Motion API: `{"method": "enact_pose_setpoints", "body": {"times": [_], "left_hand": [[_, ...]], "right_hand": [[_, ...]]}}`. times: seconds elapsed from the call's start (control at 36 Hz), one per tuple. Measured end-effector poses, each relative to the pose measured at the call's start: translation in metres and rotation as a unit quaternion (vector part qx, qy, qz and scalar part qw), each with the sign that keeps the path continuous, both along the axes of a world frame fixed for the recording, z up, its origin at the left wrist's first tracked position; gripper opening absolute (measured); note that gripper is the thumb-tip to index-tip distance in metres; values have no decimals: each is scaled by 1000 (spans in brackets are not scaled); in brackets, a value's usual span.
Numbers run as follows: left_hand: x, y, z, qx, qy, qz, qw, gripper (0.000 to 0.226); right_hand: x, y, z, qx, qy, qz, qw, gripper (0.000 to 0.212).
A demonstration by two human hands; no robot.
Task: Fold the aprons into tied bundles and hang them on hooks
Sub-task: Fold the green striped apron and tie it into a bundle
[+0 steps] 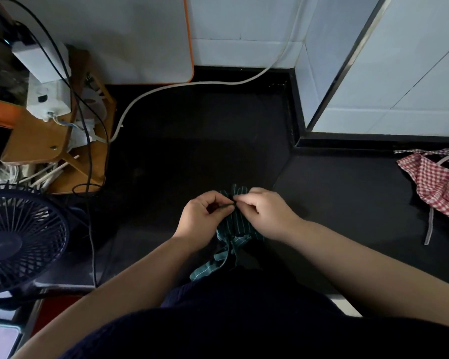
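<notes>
the step in hand looks like the tying. the dark green, white-striped cloth apron (236, 225), already rolled into a small bundle, lies on the black countertop (192, 141) near its front edge, right before the person's body. the left hand (205, 216) has curled fingers, thumb and forefinger pinching a thin dark tie string (227, 204). the right hand (266, 212) meets it from the other side, fingertips pressed together on the same string. both grips are pinches, and the 2 hands nearly touch.

to do this well, i judge the string should be drawn taut across the roll before the knot closes, the 2 ends pulled evenly apart so the bundle neither twists nor unrolls. the right hand covers the cloth's right side, which should help pin it down. the knot ought to sit at the middle, with a loop or free end left for a hook; no hook shows in this view.

relative to the grip, the bundle lies directly beneath and between the hands, its far end peeking out past the fingertips, its near end below the wrists. loose striped strap tails (213, 263) trail from it toward the person, over the counter's edge; whether they belong to the pinched string i cannot tell. a 2nd apron, red-and-white checked cloth (436, 185), lies unfolded well apart at the right.
</notes>
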State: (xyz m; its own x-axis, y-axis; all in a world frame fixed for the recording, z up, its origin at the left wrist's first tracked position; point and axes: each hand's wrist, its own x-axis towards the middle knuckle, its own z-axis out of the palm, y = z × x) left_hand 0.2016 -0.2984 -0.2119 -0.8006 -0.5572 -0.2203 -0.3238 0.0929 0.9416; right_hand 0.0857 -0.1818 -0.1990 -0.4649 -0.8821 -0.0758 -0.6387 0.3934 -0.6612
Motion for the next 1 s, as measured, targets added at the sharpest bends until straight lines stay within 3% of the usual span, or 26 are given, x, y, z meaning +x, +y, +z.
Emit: {"method": "enact_pose_setpoints", "body": {"times": [0.06, 0.14, 0.25, 0.31, 0.39, 0.5, 0.61, 0.83, 0.92, 1.0], "left_hand": [[-1, 0, 1, 5, 2, 1, 1000, 16], [-1, 0, 1, -3, -2, -11, 1000, 17], [-4, 0, 2, 2, -11, -24, 1000, 18], [-8, 0, 2, 6, -16, -28, 999, 18], [-10, -1, 2, 7, -26, -39, 999, 18], [-9, -4, 1, 7, -36, -27, 999, 16], [-9, -5, 0, 7, -34, -4, 999, 14], [-11, -4, 0, -3, -54, -8, 999, 8], [-11, -5, 0, -3, -60, -7, 998, 9], [-14, -7, 3, 5, -74, -21, 997, 9]], "right_hand": [[-3, 2, 4, 46, -6, 52, 998, 35], [-7, 0, 9, 90, -28, 67, 993, 26], [-13, -8, 17, 178, -153, 57, 970, 14], [-14, -11, 19, 210, -129, 78, 966, 18], [-10, -13, 12, 178, -24, 80, 980, 25], [-6, -5, 6, 79, -3, 38, 996, 17], [-3, 1, 11, 29, 12, 35, 999, 23], [-3, 1, 11, 53, 30, -12, 998, 32], [-8, 0, 16, 83, 1, 18, 996, 35], [-9, -2, 17, 110, 32, 28, 993, 40]]}}
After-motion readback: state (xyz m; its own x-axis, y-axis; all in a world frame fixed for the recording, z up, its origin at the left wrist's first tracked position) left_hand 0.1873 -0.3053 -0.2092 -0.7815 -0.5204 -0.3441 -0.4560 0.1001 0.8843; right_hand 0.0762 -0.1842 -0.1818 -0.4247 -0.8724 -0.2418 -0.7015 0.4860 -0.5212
